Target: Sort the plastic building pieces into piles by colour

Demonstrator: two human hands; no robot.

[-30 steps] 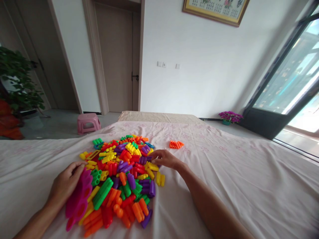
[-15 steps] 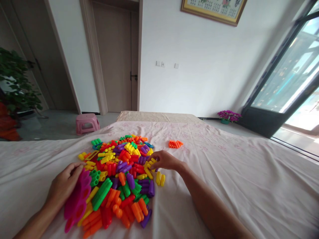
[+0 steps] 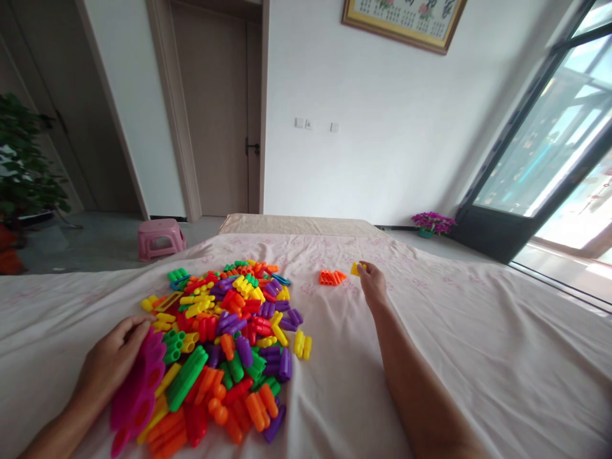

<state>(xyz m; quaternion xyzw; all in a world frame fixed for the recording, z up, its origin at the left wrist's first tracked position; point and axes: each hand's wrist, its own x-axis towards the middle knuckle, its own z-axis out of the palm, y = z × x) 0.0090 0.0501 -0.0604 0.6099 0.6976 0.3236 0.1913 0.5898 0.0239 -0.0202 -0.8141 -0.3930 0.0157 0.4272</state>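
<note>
My right hand (image 3: 373, 283) is over the cloth to the right of the pile, its fingers closed on a small yellow plastic building piece (image 3: 357, 268). Just left of it lies a row of orange pieces (image 3: 331, 277). Beside the pile's left edge, my left hand (image 3: 115, 350) grips the top of a magenta scalloped plastic piece (image 3: 139, 389), which leans against the heap. The pile (image 3: 229, 344) mixes red, orange, yellow, green and purple tube-shaped building pieces. A yellow piece (image 3: 303, 345) lies at the pile's right edge.
A pale flowered cloth (image 3: 478, 357) covers the table, with wrinkles on the right. Beyond it stand a pink stool (image 3: 161, 239), a leafy plant (image 3: 29, 159) and a pot of magenta flowers (image 3: 433, 223). A closed door (image 3: 215, 115) is in the far wall.
My right hand has left the pile and moved right and away from me, carrying a yellow piece past the orange row. My left hand keeps its hold on the magenta piece.
</note>
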